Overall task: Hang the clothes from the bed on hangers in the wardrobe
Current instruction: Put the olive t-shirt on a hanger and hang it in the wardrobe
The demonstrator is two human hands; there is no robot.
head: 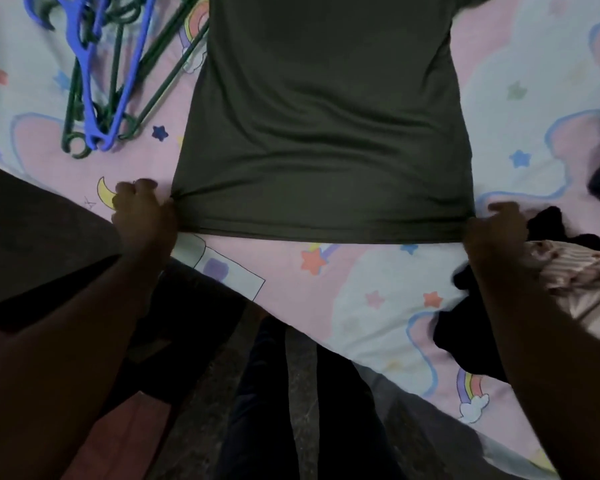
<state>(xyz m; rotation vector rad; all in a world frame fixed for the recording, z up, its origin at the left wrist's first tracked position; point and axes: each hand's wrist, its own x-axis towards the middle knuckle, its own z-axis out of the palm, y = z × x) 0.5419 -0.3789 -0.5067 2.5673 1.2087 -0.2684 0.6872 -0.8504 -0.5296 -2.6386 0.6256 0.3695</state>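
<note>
Fingers (147, 185) of left hand (144, 213) and right hand (496, 226) pinch the shirt (326, 133) hem; keep tension between them even, flattening wrinkles.

**Out of Sight**

The shirt's (323, 116) upper part runs off the top edge, as do the hangers' (97, 71) far ends. The left hand (142, 209) and right hand (496, 226) cover the hem corners they grip. The right arm hides part of a black garment (461, 330). The right edge cuts a striped cloth (582, 282).
</note>
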